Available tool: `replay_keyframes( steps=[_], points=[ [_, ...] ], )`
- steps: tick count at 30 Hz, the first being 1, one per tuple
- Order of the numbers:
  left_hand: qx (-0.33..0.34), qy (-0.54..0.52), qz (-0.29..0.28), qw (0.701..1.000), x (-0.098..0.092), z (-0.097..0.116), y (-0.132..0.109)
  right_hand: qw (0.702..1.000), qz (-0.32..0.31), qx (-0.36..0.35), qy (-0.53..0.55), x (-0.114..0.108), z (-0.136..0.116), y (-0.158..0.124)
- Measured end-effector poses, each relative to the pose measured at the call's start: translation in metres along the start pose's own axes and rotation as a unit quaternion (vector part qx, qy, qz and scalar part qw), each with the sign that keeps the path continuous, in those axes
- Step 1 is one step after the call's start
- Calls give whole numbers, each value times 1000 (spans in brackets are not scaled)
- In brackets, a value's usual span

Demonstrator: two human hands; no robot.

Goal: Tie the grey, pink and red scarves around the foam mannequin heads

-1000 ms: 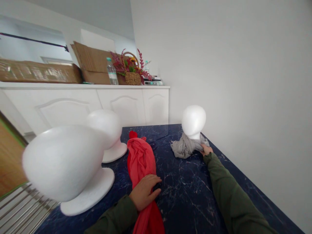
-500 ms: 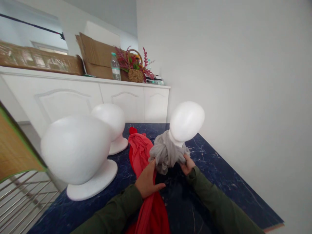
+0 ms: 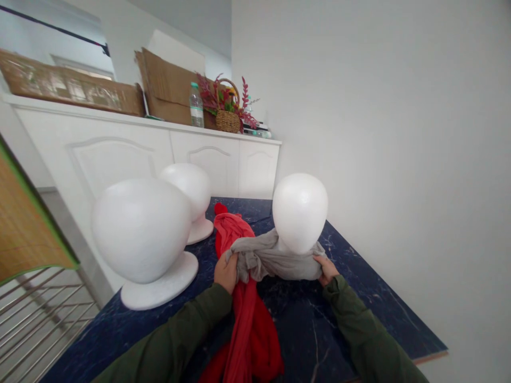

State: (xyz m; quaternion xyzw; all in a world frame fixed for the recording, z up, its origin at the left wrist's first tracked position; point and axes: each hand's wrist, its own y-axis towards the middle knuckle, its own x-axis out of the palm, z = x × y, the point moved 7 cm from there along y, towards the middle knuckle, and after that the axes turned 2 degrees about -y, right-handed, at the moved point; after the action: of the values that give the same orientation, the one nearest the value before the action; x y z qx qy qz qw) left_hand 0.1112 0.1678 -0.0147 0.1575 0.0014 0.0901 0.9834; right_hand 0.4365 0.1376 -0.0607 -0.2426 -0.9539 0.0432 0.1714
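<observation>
Nearest me, red cloth (image 3: 248,319) trails along the dark desk (image 3: 309,330). My left hand (image 3: 225,272) is curled around the left end of a gray scarf (image 3: 293,266); my right hand (image 3: 326,270) pinches its right side. It bunches below a white mannequin head (image 3: 300,210).

No text, brand, number or sign can be read. The clear bottle (image 3: 196,98) on the white cabinet (image 3: 207,167) carries 1 pale label (image 3: 196,111), too small and blurred to decipher; any print on the taped cardboard box (image 3: 75,88) is likewise illegible.
</observation>
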Motion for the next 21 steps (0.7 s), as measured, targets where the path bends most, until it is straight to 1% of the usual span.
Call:
replay_keyframes(
  steps=[2,6,9,12,14,17,21],
  points=[
    [-15,-13,13,1000,-2,-2,1,999,7,-6,-48,-9,0,3],
    [-8,-28,62,998,-10,-6,6,992,20,-19,-121,-15,0,7],
    [-3,-23,98,995,-18,-14,14,980,48,-44,-190,-22,-6,12],
    [-18,-19,119,993,-24,-25,22,960,87,-86,-252,-31,-18,15],
    [-24,4,134,991,-28,-29,26,947,110,-109,-283,-36,-25,14],
    [-15,61,144,988,-36,-29,33,933,135,-129,-308,-43,-33,13],
    [-7,105,153,983,-49,-29,45,927,154,-138,-314,-54,-42,15]
  ],
)
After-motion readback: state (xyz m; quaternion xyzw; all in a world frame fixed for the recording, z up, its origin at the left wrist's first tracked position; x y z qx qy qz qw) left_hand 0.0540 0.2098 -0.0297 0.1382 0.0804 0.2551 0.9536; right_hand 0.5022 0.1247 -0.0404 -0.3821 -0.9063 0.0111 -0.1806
